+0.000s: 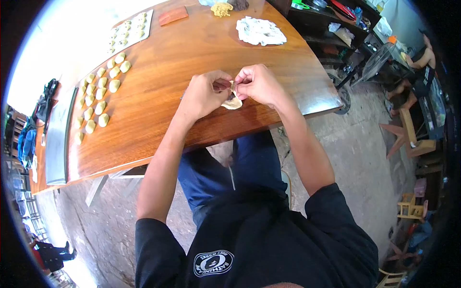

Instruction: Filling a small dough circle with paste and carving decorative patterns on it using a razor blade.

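Near the front edge of the wooden table (163,86), a flat piece of pale dough (232,103) with a dark filling partly showing is held between my two hands. My left hand (207,95) has its thumb and fingers closed on the dough's left side. Opposite it, my right hand (261,86) pinches the upper right edge, its fingertips almost meeting those of the left. My fingers cover much of the dough and filling. Off to the left, several small pale dough balls (101,93) lie in loose rows on the tabletop.
At the far left is a tray (148,24) of shaped dough pieces, beside a reddish board (174,16). A yellow mass (222,9), a dark mass (240,4) and a crumpled white cloth (260,31) lie farther back. A person (422,67) sits right, near a fan (377,62).
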{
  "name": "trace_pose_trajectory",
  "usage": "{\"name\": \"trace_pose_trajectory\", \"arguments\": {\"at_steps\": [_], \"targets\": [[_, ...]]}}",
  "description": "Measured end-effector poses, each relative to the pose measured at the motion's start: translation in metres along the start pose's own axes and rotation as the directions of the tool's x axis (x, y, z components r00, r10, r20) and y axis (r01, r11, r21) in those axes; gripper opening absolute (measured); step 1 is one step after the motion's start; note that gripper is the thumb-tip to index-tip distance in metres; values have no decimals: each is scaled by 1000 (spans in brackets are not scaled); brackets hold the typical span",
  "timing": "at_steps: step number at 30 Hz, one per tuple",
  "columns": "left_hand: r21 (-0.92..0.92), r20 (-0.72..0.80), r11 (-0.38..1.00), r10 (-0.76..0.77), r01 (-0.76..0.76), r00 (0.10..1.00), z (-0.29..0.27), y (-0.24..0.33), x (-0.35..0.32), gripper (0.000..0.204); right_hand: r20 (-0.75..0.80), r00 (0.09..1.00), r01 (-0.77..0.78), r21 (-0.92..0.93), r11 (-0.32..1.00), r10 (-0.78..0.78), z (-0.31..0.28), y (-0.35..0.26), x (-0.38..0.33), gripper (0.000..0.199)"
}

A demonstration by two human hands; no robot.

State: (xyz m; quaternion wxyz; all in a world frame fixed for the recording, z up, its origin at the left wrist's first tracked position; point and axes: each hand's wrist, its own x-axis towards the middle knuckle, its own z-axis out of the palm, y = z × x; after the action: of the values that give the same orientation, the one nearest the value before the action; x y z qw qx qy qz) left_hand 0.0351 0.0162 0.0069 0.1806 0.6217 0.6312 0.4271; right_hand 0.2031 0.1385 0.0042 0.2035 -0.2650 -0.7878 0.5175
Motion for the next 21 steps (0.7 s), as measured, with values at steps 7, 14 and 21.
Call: {"name": "trace_pose_trajectory", "arguments": {"at_steps": [7,14,21], "targets": [[-13,-10,996,-85,85,996,5,3,-1,28,-32,999,26,-209,978,-33,8,-6,11,25],[-6,-158,996,-90,91,983,-5,-11,-23,28,44,926,357,-434,827,-376,0,5,10,18],[307,-94,946,-79,105,992,-10,-19,-23,34,146,920,392,-387,835,-364,-1,-5,16,12]]}}
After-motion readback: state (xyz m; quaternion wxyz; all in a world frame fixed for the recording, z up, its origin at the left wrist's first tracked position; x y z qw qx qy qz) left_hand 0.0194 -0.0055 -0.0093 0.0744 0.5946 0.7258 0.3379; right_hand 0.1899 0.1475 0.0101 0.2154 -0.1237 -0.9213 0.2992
